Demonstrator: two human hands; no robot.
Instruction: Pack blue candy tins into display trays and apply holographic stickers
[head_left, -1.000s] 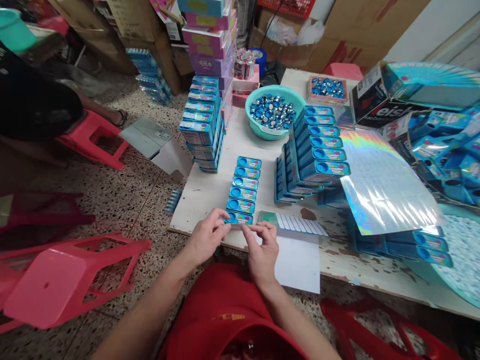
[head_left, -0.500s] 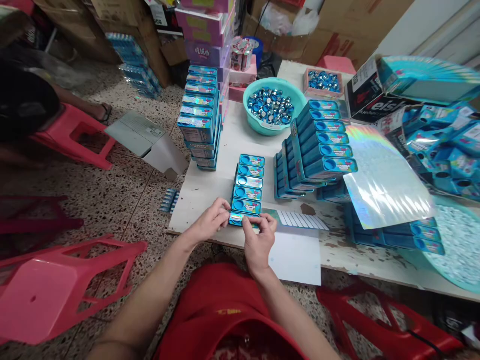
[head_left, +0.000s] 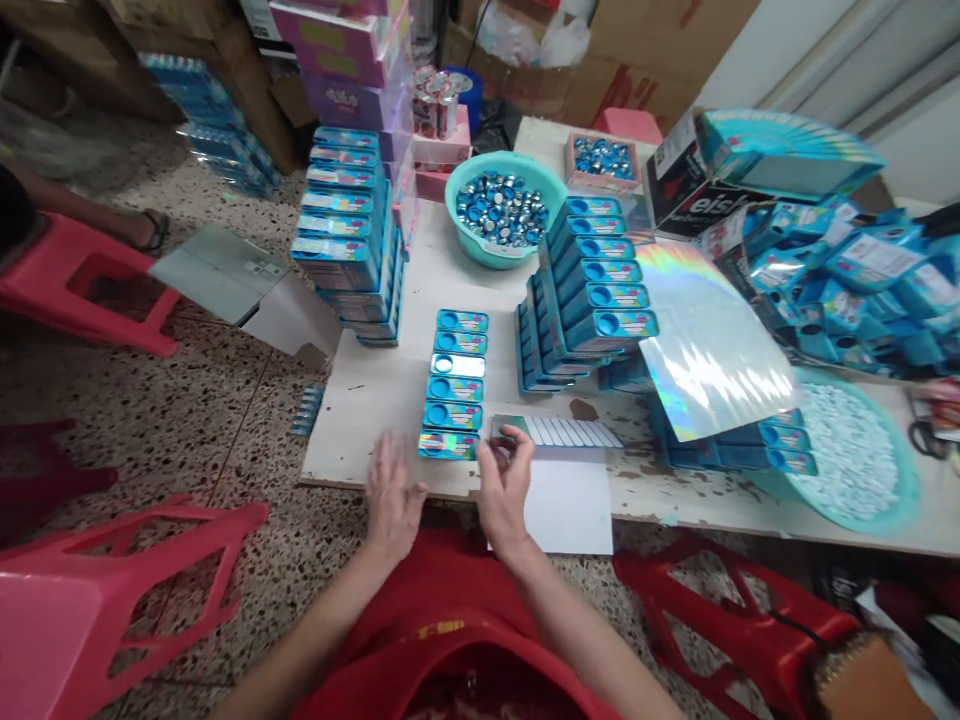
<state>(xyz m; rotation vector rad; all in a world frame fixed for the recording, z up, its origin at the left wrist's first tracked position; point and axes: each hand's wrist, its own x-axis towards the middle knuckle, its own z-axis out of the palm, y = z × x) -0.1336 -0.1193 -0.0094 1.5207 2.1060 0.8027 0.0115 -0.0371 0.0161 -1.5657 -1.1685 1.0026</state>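
Note:
A column of several blue boxes [head_left: 456, 388] with round recesses and printed strips lies on the table before me. The nearest box [head_left: 448, 445] carries a shiny multicoloured strip. My left hand [head_left: 394, 495], smeared by motion, is at the table's front edge, left of and below that box, fingers spread and holding nothing. Close to the box's right end is my right hand [head_left: 506, 485], its fingers loosely curled and the thumb apart from them, with nothing visible between. Just beyond its fingers lies a sheet with slanted white strips [head_left: 566, 432], overlapping a plain white sheet [head_left: 574, 490].
Stacks of blue boxes stand left [head_left: 341, 230] and right [head_left: 592, 290]. A teal basin [head_left: 472, 240] of small caps sits behind. A shiny holographic sheet [head_left: 709, 340] rests on boxes at right, near a basin of pale pieces [head_left: 904, 500]. Red stools [head_left: 67, 580] flank me.
My left hand has left the nearest box, moving left and toward me. My right hand has drawn off its top to the right. The view has turned slightly right.

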